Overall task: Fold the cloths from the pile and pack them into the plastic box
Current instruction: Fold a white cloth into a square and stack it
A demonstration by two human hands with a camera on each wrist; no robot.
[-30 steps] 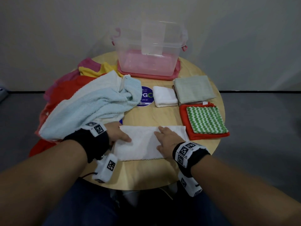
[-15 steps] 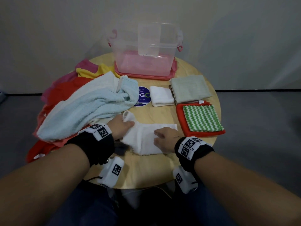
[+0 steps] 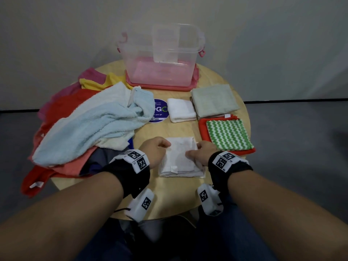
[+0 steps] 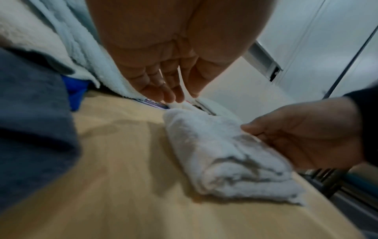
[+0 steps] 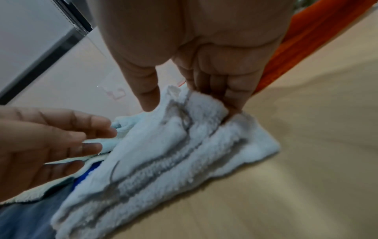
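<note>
Centrally, folded white cloth lies on tabletop, nearer the person than plastic box. R hand grip pinches cloth's right edge; L hand relaxed, released, at its left edge. Cloth pile left of it.

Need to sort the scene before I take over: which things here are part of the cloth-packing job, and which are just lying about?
Job:
- white cloth under both hands, right hand pinching its far edge
- left hand, open beside it
- pile of unfolded cloths
- folded cloths on the right
- plastic box, no cloths inside

Lying about:
- blue round sticker
- table
</note>
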